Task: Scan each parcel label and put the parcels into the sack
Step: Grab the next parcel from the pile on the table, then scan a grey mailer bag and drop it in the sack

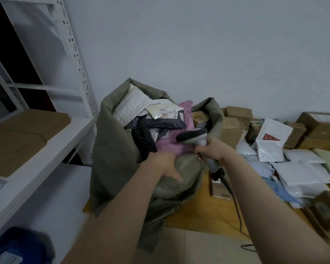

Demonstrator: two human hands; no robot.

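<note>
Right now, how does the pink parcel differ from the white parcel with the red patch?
The pink parcel lies inside the sack, partly under dark parcels; the white parcel stands propped outside it, on the pile. The pink parcel looks plain; the white parcel carries a red patch. Both are soft bags.

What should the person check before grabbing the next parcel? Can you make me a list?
1. The scanner is in the right hand: ok.
2. The sack is held open: ok, the left hand holds its rim.
3. Room in the sack: not ok, it looks nearly full.
4. The pink parcel is fully inside: cannot tell.
5. More to scan: ok, a pile of parcels lies on the right.
</note>
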